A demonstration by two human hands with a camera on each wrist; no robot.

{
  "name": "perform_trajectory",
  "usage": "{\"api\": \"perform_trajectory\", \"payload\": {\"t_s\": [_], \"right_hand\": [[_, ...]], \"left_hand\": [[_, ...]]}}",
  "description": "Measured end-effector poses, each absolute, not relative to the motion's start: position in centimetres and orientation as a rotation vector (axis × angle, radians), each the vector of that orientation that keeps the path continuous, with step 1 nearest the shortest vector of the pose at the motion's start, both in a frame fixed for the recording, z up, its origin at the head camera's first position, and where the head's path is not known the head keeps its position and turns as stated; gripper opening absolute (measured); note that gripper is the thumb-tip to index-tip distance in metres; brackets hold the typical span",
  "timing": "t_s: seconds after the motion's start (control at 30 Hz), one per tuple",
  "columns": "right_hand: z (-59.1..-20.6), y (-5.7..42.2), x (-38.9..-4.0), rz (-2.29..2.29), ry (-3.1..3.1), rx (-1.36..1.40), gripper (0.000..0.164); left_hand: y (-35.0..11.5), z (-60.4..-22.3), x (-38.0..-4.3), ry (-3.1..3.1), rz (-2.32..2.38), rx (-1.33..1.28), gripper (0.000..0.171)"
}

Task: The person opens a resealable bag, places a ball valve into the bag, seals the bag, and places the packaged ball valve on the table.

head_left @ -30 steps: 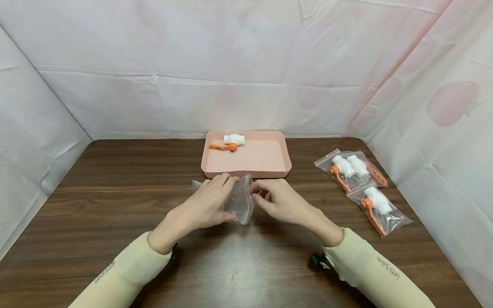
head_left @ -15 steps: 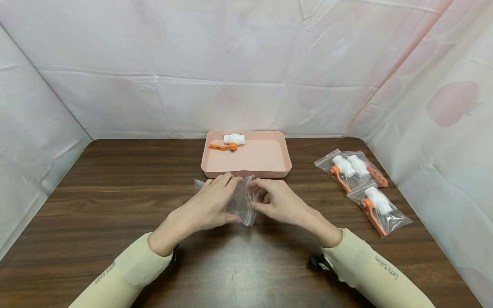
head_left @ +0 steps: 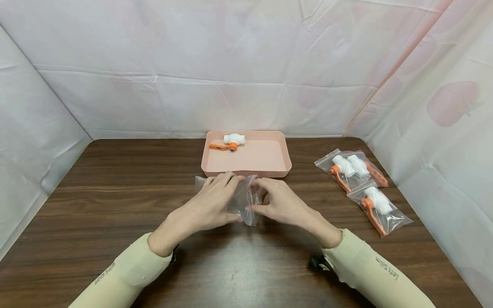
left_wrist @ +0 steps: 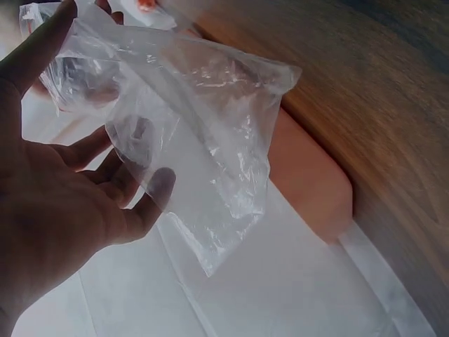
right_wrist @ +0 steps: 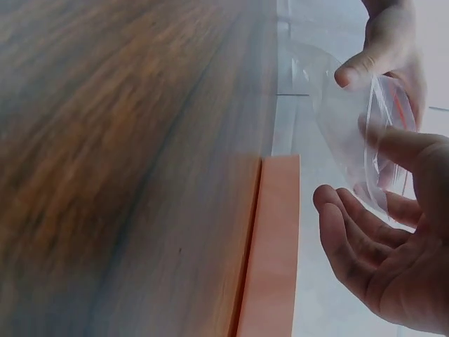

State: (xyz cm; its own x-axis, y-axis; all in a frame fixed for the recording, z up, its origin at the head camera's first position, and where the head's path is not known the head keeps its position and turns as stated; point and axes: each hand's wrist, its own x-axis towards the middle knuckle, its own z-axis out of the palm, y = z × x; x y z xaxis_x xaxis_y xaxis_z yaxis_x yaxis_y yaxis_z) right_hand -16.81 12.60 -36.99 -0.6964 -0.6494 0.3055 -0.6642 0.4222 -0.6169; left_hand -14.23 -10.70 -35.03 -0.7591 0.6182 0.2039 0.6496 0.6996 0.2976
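A clear zip-lock bag (head_left: 239, 201) stands between both hands near the middle of the table, its mouth toward the right. My left hand (head_left: 208, 203) holds the bag by its mouth end, thumb on the near side and fingers on the far side. The thumb and index finger of my right hand (head_left: 283, 201) reach into the mouth, spread apart against the film (right_wrist: 337, 126). In the right wrist view the other fingers curve loosely outside. Nothing shows inside the bag apart from fingertips; its closed end (left_wrist: 231, 203) hangs past my left fingers.
Behind the hands is a pink tray (head_left: 265, 156), holding a white ball valve (head_left: 235, 139) with an orange handle. At the right lie several bagged valves (head_left: 379, 203) of the same kind. White patterned curtains (head_left: 246, 85) enclose the table's back and sides.
My right thumb and index finger have moved from the bag's edge into its mouth and spread, widening it. The left hand has shifted only slightly, keeping its hold.
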Motion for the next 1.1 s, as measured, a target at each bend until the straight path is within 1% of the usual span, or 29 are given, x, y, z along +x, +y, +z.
{"api": "perform_trajectory", "payload": {"t_s": [0.17, 0.27, 0.4, 0.57, 0.67, 0.73, 0.8, 0.97, 1.1], "right_hand": [[-37.0, 13.0, -16.9, 1.198, -2.638, 1.202, 0.058], [-37.1, 13.1, -16.9, 1.226, -2.654, 1.194, 0.072], [-37.3, 13.3, -16.9, 1.244, -2.673, 1.197, 0.086], [-37.5, 13.6, -16.9, 1.291, -2.672, 1.212, 0.095], [-37.6, 13.6, -16.9, 1.32, -2.665, 1.228, 0.096], [-37.7, 13.7, -16.8, 1.322, -2.653, 1.238, 0.093], [-37.7, 13.7, -16.7, 1.292, -2.629, 1.247, 0.085], [-37.3, 13.5, -16.3, 1.17, -2.477, 1.173, 0.049], [-36.7, 13.0, -16.2, 1.158, -2.365, 1.018, 0.031]], "left_hand": [[-11.0, -35.3, -14.4, -2.801, -0.565, -1.055, 0.1], [-11.2, -35.3, -14.5, -2.795, -0.582, -1.056, 0.106], [-11.6, -35.4, -14.7, -2.814, -0.622, -1.045, 0.115], [-12.0, -35.6, -14.8, -2.821, -0.661, -1.039, 0.125], [-12.2, -35.7, -14.8, -2.825, -0.69, -1.045, 0.127], [-12.3, -35.7, -14.8, -2.827, -0.704, -1.049, 0.126], [-12.3, -35.8, -14.8, -2.824, -0.704, -1.049, 0.124], [-12.4, -35.8, -14.8, -2.812, -0.623, -1.01, 0.118], [-12.4, -35.7, -14.9, -2.802, -0.581, -0.972, 0.116]]}}
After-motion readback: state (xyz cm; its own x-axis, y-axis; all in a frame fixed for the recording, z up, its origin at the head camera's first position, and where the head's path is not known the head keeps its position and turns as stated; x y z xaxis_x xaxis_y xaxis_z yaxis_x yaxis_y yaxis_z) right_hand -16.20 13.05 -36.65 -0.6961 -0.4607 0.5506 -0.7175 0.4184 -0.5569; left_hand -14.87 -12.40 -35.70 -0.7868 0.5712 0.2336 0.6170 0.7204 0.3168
